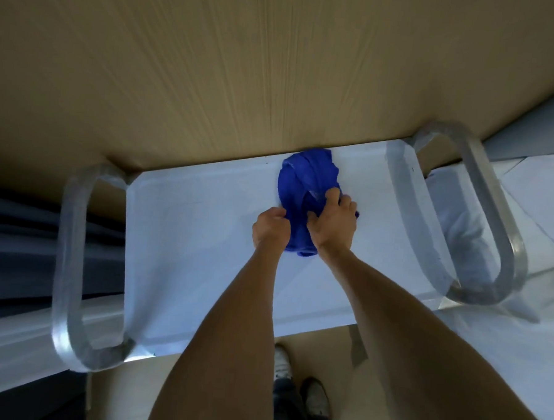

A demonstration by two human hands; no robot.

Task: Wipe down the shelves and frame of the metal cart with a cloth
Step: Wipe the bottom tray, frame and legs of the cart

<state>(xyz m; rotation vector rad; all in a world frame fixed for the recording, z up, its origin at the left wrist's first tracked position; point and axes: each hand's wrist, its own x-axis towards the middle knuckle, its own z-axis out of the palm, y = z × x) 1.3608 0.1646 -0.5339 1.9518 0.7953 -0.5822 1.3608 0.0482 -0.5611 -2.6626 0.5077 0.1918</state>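
Observation:
The metal cart's top shelf (187, 237) is a pale flat tray seen from above, with a rounded metal handle loop at the left end (70, 263) and another at the right end (490, 221). A bunched blue cloth (306, 176) lies on the shelf near its far edge. My left hand (269, 230) is closed on the cloth's near left edge. My right hand (332, 224) grips the cloth from the right, fingers dug into its folds. Both forearms reach in from the bottom of the view.
A tan wood-grain wall (245, 63) rises right behind the cart. Dark fabric (17, 234) lies to the left, white bedding (461, 226) to the right. My shoes (283, 361) stand on the tan floor at the cart's near edge.

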